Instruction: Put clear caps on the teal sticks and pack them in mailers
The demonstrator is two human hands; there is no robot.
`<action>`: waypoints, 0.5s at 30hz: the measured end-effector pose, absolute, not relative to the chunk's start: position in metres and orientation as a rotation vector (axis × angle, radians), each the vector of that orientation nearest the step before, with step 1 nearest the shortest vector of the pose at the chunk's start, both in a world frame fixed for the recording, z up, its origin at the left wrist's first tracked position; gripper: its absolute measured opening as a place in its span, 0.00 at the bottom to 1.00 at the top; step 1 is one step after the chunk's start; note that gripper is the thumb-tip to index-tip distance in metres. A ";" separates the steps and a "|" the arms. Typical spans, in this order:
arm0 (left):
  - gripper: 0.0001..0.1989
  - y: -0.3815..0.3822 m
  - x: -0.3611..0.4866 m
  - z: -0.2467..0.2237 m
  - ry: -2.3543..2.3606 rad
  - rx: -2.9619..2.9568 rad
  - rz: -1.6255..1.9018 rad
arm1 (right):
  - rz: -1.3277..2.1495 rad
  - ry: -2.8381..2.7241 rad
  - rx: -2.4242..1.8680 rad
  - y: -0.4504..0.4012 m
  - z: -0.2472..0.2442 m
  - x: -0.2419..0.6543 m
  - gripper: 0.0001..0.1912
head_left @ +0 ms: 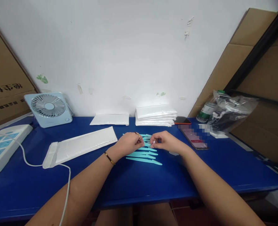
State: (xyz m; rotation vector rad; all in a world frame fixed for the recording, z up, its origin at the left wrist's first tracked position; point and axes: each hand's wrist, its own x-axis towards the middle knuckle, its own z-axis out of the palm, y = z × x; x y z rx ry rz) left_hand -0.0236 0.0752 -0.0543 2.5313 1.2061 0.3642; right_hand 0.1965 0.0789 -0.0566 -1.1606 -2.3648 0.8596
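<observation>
Several slim turquoise sticks (143, 160) lie side by side on the blue table, in a column below and between my hands. My left hand (129, 142) is over their left ends, its fingers pressed together; what it grips, if anything, is too small to name. Facing it from the right, my right hand (163, 141) pinches a small pale thing at its fingertips, too small to name. Left of my left hand lies a long white padded envelope (84, 144) with its flap end toward the left.
Behind the hands are a stack of white envelopes (155, 114) and a single one (110, 119). A blue fan (50, 106) and a white power strip (7, 144) with a cable stand left. Phone (194, 136), bottle (206, 111) and plastic bag (230, 114) are right.
</observation>
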 end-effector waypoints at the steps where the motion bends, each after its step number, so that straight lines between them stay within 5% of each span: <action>1: 0.10 0.075 -0.023 -0.054 1.232 2.551 0.387 | 0.838 -2.352 -1.170 0.079 -0.057 0.195 0.12; 15: 0.05 0.075 -0.029 -0.057 1.314 2.587 0.171 | 0.720 -2.595 -1.630 0.089 -0.049 0.259 0.07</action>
